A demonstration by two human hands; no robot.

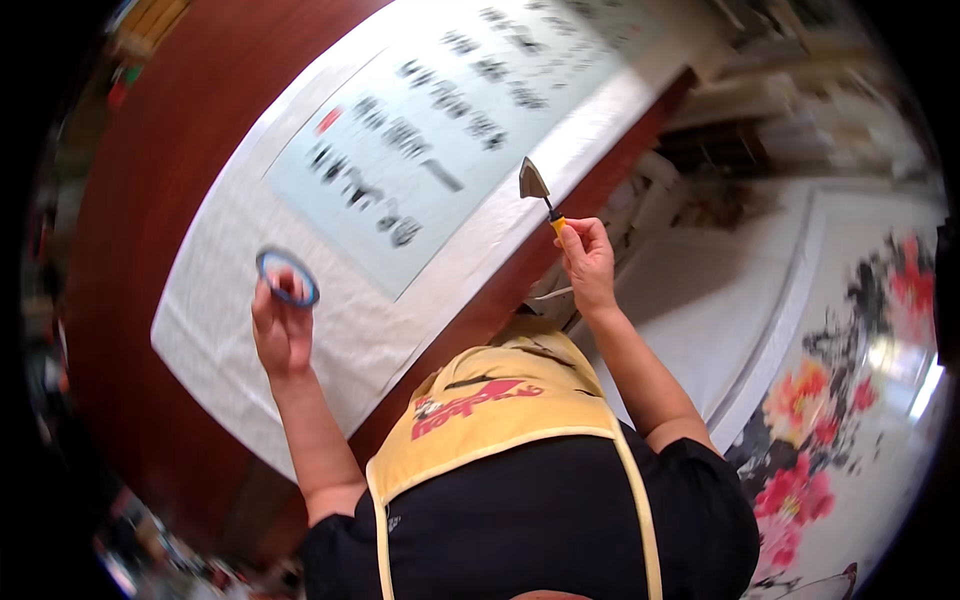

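My left hand (284, 335) is raised above the left part of the table, its fingers closed on a thin, dark-rimmed roll of tape (312, 279). Part of the fingers shows through the ring. My right hand (588, 262) grips the yellow handle of a small trowel (533, 180), whose pointed metal blade tilts up and away from me over the table's near edge. Between the hands lies a pale blue sheet of calligraphy (400, 250) with dark brush characters and a red seal mark, on a larger white sheet (215, 270).
The dark red table (130, 240) runs from lower left to upper right. At the right, a flower painting (800, 400) with pink and orange blooms stands beside a pale framed panel (700, 290). Blurred clutter (160, 550) fills the lower left. I wear a yellow apron (500, 410).
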